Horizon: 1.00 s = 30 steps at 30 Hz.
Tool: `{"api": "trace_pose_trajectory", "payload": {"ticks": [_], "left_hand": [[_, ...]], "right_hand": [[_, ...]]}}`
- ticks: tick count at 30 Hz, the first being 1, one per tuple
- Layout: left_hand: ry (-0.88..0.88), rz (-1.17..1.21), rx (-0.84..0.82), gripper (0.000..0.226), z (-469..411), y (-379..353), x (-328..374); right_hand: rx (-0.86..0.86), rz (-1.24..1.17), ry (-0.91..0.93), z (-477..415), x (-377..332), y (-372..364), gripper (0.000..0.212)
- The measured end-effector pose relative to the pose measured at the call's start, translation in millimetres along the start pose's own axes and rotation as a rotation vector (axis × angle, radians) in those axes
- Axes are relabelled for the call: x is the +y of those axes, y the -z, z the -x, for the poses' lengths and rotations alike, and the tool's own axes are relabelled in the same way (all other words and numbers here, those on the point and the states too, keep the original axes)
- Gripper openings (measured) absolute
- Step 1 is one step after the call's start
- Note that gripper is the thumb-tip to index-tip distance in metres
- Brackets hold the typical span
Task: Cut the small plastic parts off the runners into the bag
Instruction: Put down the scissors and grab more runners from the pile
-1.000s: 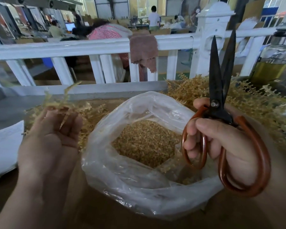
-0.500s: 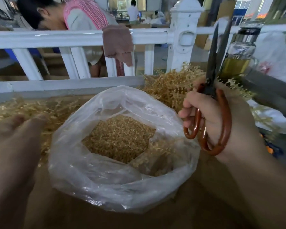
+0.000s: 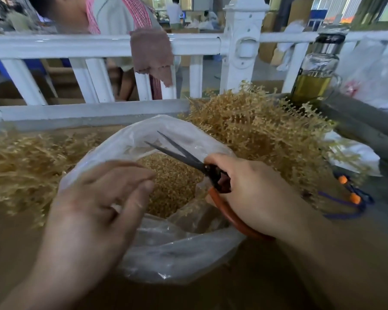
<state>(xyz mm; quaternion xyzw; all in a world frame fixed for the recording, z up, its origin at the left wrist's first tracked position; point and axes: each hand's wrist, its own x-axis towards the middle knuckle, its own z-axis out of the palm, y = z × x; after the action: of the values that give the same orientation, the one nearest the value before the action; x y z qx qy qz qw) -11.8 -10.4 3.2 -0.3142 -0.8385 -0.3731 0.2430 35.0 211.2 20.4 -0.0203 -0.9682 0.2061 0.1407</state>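
Your left hand (image 3: 103, 198) has come in over the bag (image 3: 177, 260), fingers loosely curled, and it looks empty. Your right hand (image 3: 251, 191) grips the scissors (image 3: 179, 154), which have swung down from upright. The blades sit slightly apart above the cut parts (image 3: 173, 182). There's no runner to snip, so I'd guess you grab one from the runner pile (image 3: 255, 130) behind.

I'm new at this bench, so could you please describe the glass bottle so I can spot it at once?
Follow the white fence along the far edge to its thick post. Just right of the post, behind the pile of tan runners, stands the bottle. It alone is clear glass with a dark lid, yellow-green liquid filling its lower part.
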Motion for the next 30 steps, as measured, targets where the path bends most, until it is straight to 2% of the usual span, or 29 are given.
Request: {"api": "trace_pose_trajectory", "payload": {"ticks": [3, 7, 12, 15, 17, 19, 22, 25, 27, 30], "left_hand": [[-0.136, 0.025, -0.12, 0.022, 1.0, -6.3, 11.2], [-0.114, 0.038, -0.271, 0.027, -0.5, -4.2, 13.6], [-0.105, 0.03, -0.251, 0.027, -1.2, -8.3, 13.6], [-0.048, 0.019, -0.216, 0.031, 1.9, -10.6, 12.9], [0.042, 0.08, -0.168, 0.031, 3.0, -11.3, 13.6], [0.145, 0.145, -0.109, 0.032, 2.3, -10.4, 17.1], [0.312, 0.288, -0.035, 0.046, -5.0, -7.6, 25.1], [0.479, 0.569, -0.247, 0.062, -18.0, -5.0, 35.2], [0.515, 0.742, -0.374, 0.043, -23.9, -7.3, 41.1], [0.53, 0.775, -0.281, 0.013, -27.5, -15.3, 44.2]], "right_hand": [[0.046, 0.04, 0.036, 2.3, 0.4, -8.8, 0.037], [-0.011, 0.102, 0.122, 2.4, 6.7, -13.5, 0.044], [0.082, 0.049, 0.065, -3.8, 6.6, -13.4, 0.05], [0.153, -0.118, 0.023, -5.3, 7.2, -6.7, 0.055], [0.24, -0.285, 0.01, -5.4, 7.8, -1.9, 0.051], [0.304, -0.563, 0.004, -5.3, 6.5, 4.6, 0.044], [0.274, -0.982, 0.012, -2.9, 2.1, 12.5, 0.041], [0.212, -1.206, -0.04, -4.0, 0.2, 7.3, 0.045], [0.188, -1.253, -0.09, -4.2, -2.7, 2.0, 0.042], [0.137, -1.262, -0.096, -2.7, -6.2, -2.7, 0.039]]}}
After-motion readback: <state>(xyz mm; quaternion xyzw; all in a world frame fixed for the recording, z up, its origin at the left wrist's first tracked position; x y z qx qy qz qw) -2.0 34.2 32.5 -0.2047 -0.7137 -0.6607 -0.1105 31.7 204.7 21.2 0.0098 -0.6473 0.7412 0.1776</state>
